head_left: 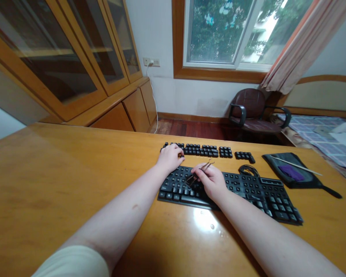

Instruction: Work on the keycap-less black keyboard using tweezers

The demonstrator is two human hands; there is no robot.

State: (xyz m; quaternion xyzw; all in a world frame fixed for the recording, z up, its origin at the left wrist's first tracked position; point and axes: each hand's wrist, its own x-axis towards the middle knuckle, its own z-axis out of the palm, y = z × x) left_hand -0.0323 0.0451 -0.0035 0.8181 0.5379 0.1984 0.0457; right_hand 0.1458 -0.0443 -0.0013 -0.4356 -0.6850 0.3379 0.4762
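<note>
Black keyboard (pixel 248 187): lies on the table between the two forearms, turned slightly, its right end nearer; many key places are bare, with keycaps seated along part of the near row and in the near right block

Left hand (pixel 170 157): fingers bent beyond the keyboard's far left corner, over the left end of the loose keycaps; a small dark piece shows at the thumb and fingertip, and I cannot tell whether they are clamped on it

Right hand (pixel 210 180): over the middle of the keyboard, thumb and fingers closed around a slim tool

Slim tool (pixel 208 164): two thin prongs stand up and away, tips apart; its darker other end reaches down to the left over the keys

Loose keycaps (pixel 210 151): set in separate clusters beyond the keyboard, from left to right along the far side

Coiled cable (pixel 248 170): at the keyboard's far edge, right of centre

Dark pouch (pixel 290 157): on the right of the table, with a purple cloth (pixel 291 173) and a pale stick (pixel 311 171) lying on it

Wooden table (pixel 75 184): glossy, light glinting on the near side

Brown chair (pixel 249 105): on the far right, beneath the window (pixel 219 34)
</note>
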